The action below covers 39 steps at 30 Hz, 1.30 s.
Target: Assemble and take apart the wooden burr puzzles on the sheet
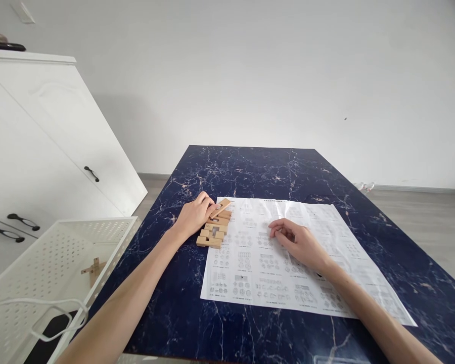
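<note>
My left hand (197, 213) is at the left edge of a printed paper sheet (250, 301). Its thumb and fingers pinch the end of a notched wooden puzzle piece (223, 205), which lies slanted at the top of a row. Just below it, several more notched wooden puzzle pieces (214, 235) lie side by side, partly on the sheet and partly on the table. My right hand (296, 241) rests over the middle of the sheet, fingers curled in with nothing visible in them. Rows of small diagrams and text cover the paper.
The dark blue marble-patterned table (246, 172) stands before a pale wall. At the left is a white perforated basket (94, 230) with a wooden piece (94, 270) and a white cable (56, 303) at it. A white cabinet (60, 131) stands behind.
</note>
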Available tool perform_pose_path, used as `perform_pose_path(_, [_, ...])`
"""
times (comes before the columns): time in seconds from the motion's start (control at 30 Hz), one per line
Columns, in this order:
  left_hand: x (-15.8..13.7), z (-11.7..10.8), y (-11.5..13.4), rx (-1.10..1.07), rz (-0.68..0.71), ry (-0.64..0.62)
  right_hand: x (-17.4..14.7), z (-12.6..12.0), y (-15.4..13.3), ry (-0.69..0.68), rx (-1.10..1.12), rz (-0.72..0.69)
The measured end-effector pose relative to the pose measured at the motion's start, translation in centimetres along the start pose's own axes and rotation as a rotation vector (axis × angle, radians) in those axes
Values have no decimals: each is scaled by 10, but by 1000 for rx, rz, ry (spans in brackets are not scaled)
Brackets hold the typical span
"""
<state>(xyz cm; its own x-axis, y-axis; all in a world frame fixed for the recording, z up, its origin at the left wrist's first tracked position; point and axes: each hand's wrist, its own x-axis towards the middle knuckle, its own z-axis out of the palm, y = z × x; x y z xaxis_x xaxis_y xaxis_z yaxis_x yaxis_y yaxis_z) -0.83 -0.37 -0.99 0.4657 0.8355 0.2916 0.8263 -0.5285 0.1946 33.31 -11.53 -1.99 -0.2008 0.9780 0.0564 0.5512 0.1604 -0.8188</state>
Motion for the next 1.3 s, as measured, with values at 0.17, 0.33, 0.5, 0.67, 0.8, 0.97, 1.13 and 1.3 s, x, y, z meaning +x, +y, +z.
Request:
perform_pose_path(0.17, [1, -2, 3, 13, -8, -6, 0, 0, 0, -4, -9, 0])
perform_pose_path(0.33, [0, -2, 3, 27, -13, -4, -1, -1, -3, -3, -9, 5])
perform_pose_path(0.5, [0, 0, 1, 52, 10, -6, -1, -1, -3, 4, -5, -3])
perform_pose_path(0.67, [0, 1, 2, 108, 66, -8, 0, 0, 1, -2, 4, -5])
perform_pose_path(0.8, [1, 2, 3, 158, 72, 10, 0, 0, 0, -3, 10, 11])
perform_pose_path(0.97, [1, 4, 5, 197, 71, 32, -1, 0, -1, 0, 11, 12])
perform_pose_path(1.13, [1, 5, 5, 205, 52, 37, 0, 0, 1, -3, 8, 14])
perform_pose_path(1.3, [1, 2, 7, 210, 25, 18, 0, -1, 0, -6, 2, 3])
